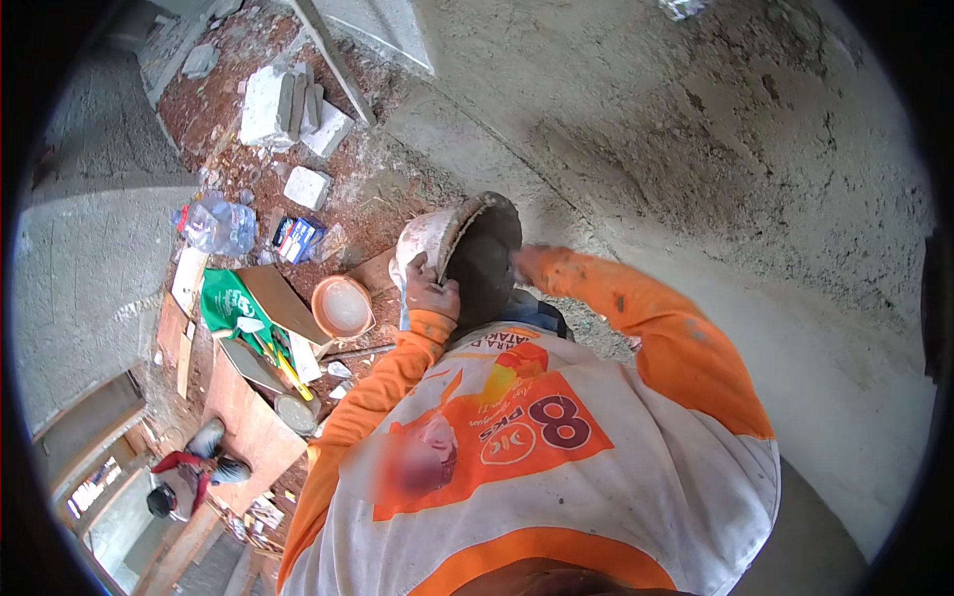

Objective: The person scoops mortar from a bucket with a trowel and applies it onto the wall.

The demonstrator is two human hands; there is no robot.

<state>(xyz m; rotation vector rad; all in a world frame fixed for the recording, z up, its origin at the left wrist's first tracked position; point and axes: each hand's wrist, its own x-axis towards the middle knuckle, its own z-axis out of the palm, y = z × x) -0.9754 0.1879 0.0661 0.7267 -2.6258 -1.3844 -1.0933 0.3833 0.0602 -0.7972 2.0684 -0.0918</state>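
Observation:
A whitish bucket (417, 240) with a mortar-crusted rim is tilted in front of my body, its mouth turned toward me and to the right. Grey, wet-looking mortar (484, 268) coats the inside. My left hand (434, 294) is closed on the bucket's near left rim. At the right side of the mouth is my right hand (527, 264), close against the rim. Its fingers are mostly hidden and blurred, so I cannot make out what they hold. Both forearms are in orange sleeves with grey spots.
A rough, partly plastered wall (715, 149) rises at the right. Leftward lie an orange-brown bucket (345, 306), a green bag (231, 303) with tools, a plastic bottle (221, 226) and broken white blocks (268, 107). Another person (189, 472) is at the lower left, by a wooden board (253, 427).

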